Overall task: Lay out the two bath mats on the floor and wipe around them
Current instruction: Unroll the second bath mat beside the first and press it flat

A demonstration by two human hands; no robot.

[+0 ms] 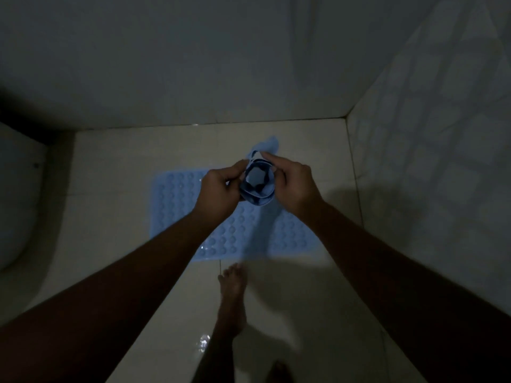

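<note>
So, half of the laying-out looks done: a pale blue rubber bath mat with rows of round bumps (177, 208) lies flat on the cream tiled floor (110, 167), directly below the fingers (272, 159). The second one, a rolled-up blue rubber bath mat (257, 186), is held in the air between both hands. It is seen end-on as a coil, with a loose corner sticking out just beyond the fingers. The left hand (221, 190) grips the roll's left side, fingers curled round it. The right hand (294, 186) holds the right side, thumb and forefinger pinching the outer edge at the top. By my reading, this roll is not yet opened or laid down. No cloth is in view, so the wiping looks not yet begun.
</note>
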